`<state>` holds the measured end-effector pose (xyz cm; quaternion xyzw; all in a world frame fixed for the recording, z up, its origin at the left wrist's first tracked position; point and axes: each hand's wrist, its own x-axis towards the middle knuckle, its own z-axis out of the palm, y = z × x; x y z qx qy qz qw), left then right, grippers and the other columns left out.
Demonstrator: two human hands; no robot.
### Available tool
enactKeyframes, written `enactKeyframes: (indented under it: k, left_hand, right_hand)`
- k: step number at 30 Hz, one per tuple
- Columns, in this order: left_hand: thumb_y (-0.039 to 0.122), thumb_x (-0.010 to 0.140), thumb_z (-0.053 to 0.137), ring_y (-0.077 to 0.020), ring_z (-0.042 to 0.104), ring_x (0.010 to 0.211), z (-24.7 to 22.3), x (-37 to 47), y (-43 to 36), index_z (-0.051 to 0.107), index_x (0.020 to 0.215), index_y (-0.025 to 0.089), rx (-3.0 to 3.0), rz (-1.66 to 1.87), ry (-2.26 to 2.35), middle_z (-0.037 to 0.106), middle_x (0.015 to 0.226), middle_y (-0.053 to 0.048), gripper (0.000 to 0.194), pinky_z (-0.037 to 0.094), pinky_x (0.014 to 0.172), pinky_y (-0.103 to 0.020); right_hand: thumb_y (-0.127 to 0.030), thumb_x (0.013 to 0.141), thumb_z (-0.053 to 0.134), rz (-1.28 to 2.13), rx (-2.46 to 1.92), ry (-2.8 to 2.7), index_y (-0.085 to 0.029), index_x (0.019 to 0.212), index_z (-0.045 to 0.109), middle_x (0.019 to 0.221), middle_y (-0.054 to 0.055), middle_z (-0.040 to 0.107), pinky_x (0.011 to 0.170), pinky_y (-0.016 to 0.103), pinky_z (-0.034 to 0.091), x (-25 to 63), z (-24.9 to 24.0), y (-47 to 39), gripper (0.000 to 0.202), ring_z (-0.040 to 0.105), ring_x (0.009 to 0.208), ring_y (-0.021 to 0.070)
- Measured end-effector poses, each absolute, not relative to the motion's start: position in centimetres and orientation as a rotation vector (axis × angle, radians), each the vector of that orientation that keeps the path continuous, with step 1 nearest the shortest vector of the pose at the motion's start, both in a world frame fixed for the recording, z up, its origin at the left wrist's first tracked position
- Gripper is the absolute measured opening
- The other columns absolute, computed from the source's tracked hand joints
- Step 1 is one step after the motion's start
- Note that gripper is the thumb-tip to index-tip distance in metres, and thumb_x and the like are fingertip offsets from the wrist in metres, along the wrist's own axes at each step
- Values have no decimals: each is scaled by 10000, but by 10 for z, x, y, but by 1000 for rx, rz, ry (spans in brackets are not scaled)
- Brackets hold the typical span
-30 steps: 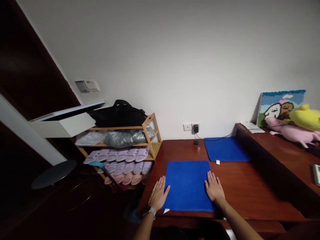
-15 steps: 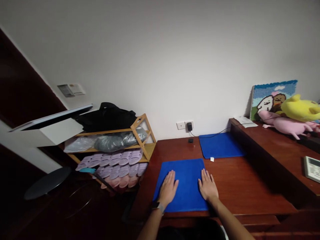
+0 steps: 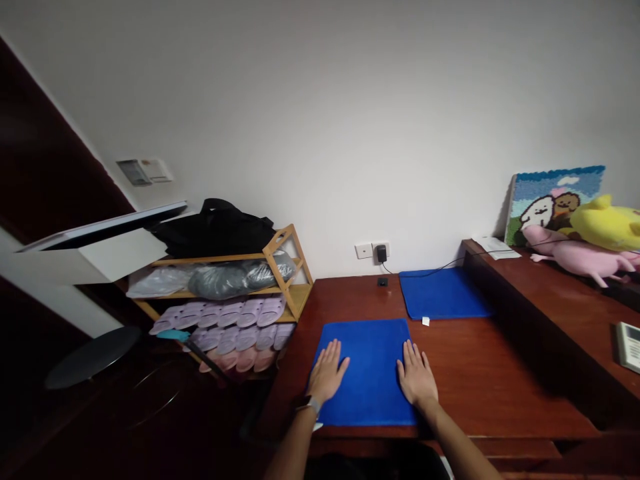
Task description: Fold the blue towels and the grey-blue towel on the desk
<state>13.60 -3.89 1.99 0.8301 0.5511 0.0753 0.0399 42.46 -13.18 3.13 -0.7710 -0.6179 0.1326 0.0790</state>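
Observation:
A blue cloth (image 3: pixel 370 373) lies flat on the reddish-brown wooden desk (image 3: pixel 470 373), close to its front edge. My left hand (image 3: pixel 327 371) rests flat on the cloth's left side, fingers stretched out, a watch on the wrist. Over the right edge of the cloth lies my right hand (image 3: pixel 417 375), palm down with fingers extended. Neither hand grips anything. A small white tag peeks out by the cloth's lower left corner. Farther back lies a second blue cloth (image 3: pixel 445 295), with a white tag at its front edge.
To the left, a wooden rack (image 3: pixel 293 267) holds slippers (image 3: pixel 220 313), plastic-wrapped items and a black bag (image 3: pixel 215 230). A black plug (image 3: pixel 381 253) sits in the wall socket, its cord running right. Plush toys (image 3: pixel 575 257) and a picture (image 3: pixel 555 200) occupy the raised right side.
My left hand has slid left toward the cloth's left edge, and the white tag at the lower left corner has come into view. My right hand has barely moved. The view has shifted slightly.

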Motion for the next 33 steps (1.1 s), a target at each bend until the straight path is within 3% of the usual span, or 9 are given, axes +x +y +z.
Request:
enactKeyframes:
  k: [6, 15, 26, 33]
  left_hand:
    - [597, 1042, 205, -219, 219, 1565, 16, 71, -34, 194, 1639, 156, 2491, 248, 1725, 245, 1694, -96, 742, 229, 1277, -435]
    - [603, 1040, 233, -243, 263, 1554, 9, 76, -34, 211, 1637, 151, 2512, 332, 1722, 287, 1682, -113, 749, 246, 1274, -457]
    - [545, 1049, 274, -235, 275, 1552, 1, 69, -35, 123, 1654, 234, 2539, 387, 1723, 280, 1693, -62, 697, 266, 1268, -468]
    - [557, 1050, 283, -229, 263, 1555, 7, 72, -35, 131, 1652, 218, 2525, 349, 1725, 286, 1691, -69, 708, 258, 1273, -457]
  right_hand:
    - [-461, 1022, 115, 393, -2322, -1847, -97, 1633, 128, 1717, 34, 105, 1285, 391, 31, 425, 32, -133, 711, 66, 1589, 196]
    - [-459, 1035, 101, 428, -2321, -1799, -136, 1638, 169, 1714, 23, 153, 1279, 390, 87, 434, 33, -107, 688, 117, 1583, 184]
    - [-474, 1025, 123, 344, -2311, -1823, -94, 1637, 128, 1721, 50, 128, 1279, 387, 27, 448, 17, -48, 720, 78, 1587, 185]
    - [-454, 1023, 123, 371, -2354, -1817, -99, 1640, 139, 1722, 49, 133, 1272, 391, 18, 444, 25, -50, 712, 80, 1587, 193]
